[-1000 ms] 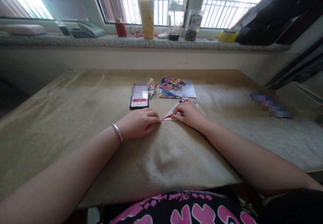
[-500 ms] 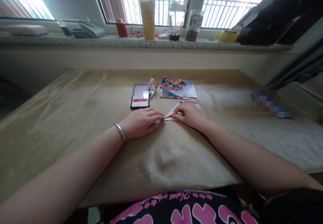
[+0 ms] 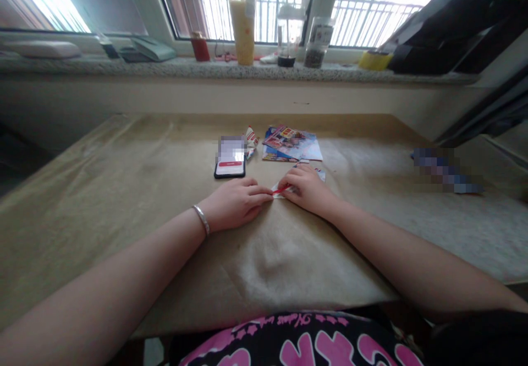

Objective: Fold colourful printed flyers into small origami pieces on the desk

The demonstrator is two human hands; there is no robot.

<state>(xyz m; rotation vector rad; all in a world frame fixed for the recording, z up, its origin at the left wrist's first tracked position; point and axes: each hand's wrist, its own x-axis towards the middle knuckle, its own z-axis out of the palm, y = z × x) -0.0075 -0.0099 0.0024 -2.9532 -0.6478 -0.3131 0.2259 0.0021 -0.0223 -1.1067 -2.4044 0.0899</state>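
A small piece of folded paper [image 3: 281, 194], white with a red edge, lies on the table between my two hands. At its left tip, the fingers of my left hand [image 3: 235, 202] are closed together and press the paper. My right hand [image 3: 307, 189] has its fingers curled and pinched on the paper's middle, covering much of it. A printed white and blue corner of the paper sticks out past the right knuckles. A silver bracelet [image 3: 202, 220] circles my left wrist.
A phone [image 3: 230, 170] with a lit screen lies beyond my left hand, beside a crumpled or folded printed paper [image 3: 251, 137]. Several printed sheets [image 3: 291, 145] are piled further back. A blurred flat item [image 3: 445, 170] lies far right. Cups and a bottle line the windowsill [image 3: 218, 71].
My left hand has shifted slightly right along the paper's tip. My right fingers have moved a little left and cover more of it, so less white paper shows.
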